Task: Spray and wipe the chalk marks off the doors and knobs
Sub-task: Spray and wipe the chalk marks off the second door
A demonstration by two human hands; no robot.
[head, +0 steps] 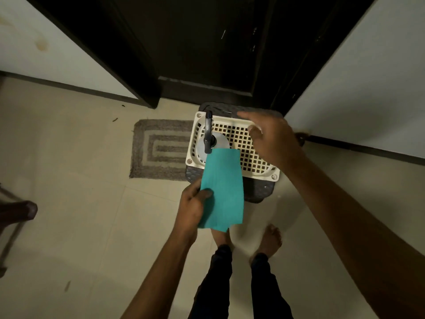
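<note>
left hand (192,203) grip pinches teal cloth (222,189) | right hand (273,137) fingers spread, empty, above cream basket (253,171) | spray bottle (210,139) upright inside basket | dark door (195,42) behind

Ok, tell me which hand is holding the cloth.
The left hand: its thumb and fingers pinch the teal cloth. The right hand hovers open over the cream basket, holding nothing.

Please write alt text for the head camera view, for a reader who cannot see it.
A person's left hand holds a teal cloth above a white basket containing a spray bottle; the open right hand reaches over it, facing a dark door.
</note>
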